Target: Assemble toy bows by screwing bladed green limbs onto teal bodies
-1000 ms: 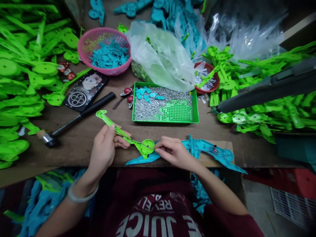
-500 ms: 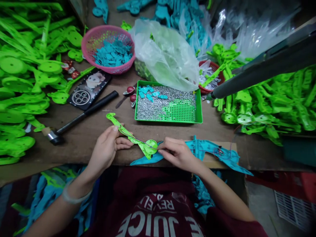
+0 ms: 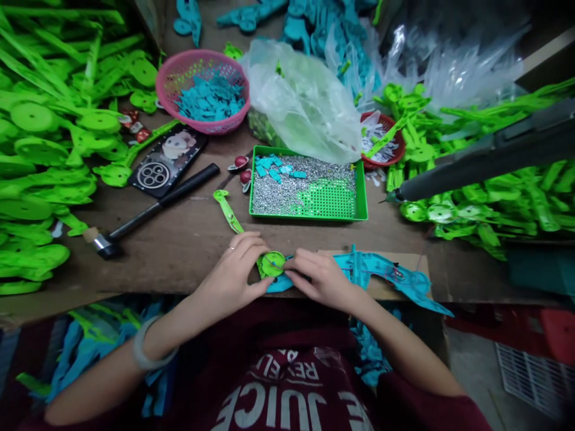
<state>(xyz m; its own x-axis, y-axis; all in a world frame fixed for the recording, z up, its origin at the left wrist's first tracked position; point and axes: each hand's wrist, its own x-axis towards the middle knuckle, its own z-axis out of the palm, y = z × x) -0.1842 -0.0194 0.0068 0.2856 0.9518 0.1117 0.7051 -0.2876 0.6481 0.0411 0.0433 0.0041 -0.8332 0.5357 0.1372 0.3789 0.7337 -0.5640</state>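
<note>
My left hand (image 3: 236,272) is closed around the middle of a lime-green plastic part (image 3: 272,263), whose thin arm sticks out above the fingers and whose round cup faces up. At the cup's right edge, the fingers of my right hand (image 3: 321,278) are pinched together on a thin wire that runs into the cup. Under both hands lies a long blue plastic part (image 3: 357,267), with thin wire and a small component near its right end. A piece of cardboard (image 3: 381,289) is beneath the blue part.
Ahead is a green tray (image 3: 309,216) of small screws and blue pieces. A hammer (image 3: 157,206), phone (image 3: 168,160) and pink basket (image 3: 202,129) are left of it. A power screwdriver (image 3: 471,164) reaches in from the right. Green parts (image 3: 45,149) are heaped at both sides.
My left hand has moved right along the green part, closer to its round cup. The part's thin arm now points more steeply upward. My right hand stays by the cup.
</note>
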